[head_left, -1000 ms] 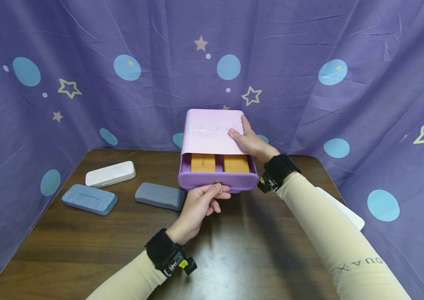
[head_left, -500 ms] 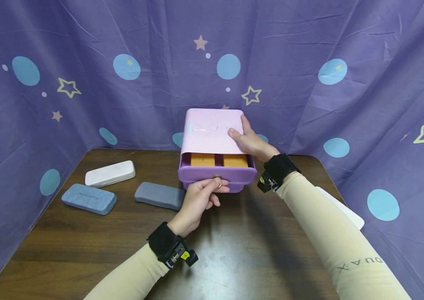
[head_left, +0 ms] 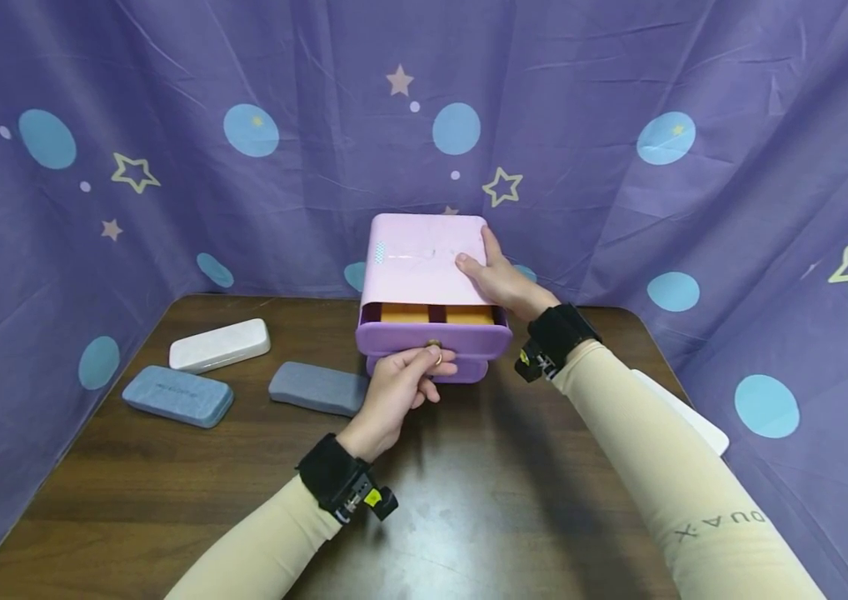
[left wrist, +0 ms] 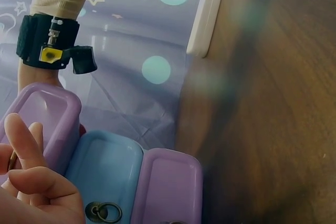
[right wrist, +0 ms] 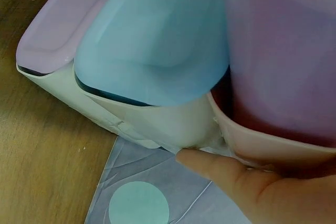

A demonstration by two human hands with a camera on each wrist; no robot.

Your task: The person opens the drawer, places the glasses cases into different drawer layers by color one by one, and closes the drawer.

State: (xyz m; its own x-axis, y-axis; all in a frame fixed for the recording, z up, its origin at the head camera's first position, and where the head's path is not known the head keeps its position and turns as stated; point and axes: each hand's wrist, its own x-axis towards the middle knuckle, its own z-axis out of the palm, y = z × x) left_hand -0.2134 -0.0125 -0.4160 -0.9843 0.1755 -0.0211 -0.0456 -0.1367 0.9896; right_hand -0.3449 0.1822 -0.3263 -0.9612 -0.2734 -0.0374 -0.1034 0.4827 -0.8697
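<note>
In the head view a small drawer cabinet with a pink top (head_left: 420, 262) stands near the back of the table. Its purple top drawer (head_left: 392, 338) is partly out, and two orange-tan blocks or cases (head_left: 404, 313) show inside. My left hand (head_left: 396, 388) pinches the ring pull (head_left: 434, 344) on that drawer's front. With its thumb on top and fingers along the right side, my right hand (head_left: 510, 286) steadies the cabinet. Beneath the top drawer, the left wrist view shows a blue drawer (left wrist: 107, 166) and another purple drawer (left wrist: 169, 182), both in place.
Left of the cabinet lie a white glasses case (head_left: 220, 346), a blue case (head_left: 177, 397) and a grey-blue case (head_left: 316, 388). A white object (head_left: 682, 412) is at the table's right edge, partly behind my right arm. A purple curtain (head_left: 364, 75) hangs around the table (head_left: 169, 492).
My left hand has pushed the top drawer back into the cabinet, so less of the orange-tan items shows. My right hand has stayed on the cabinet.
</note>
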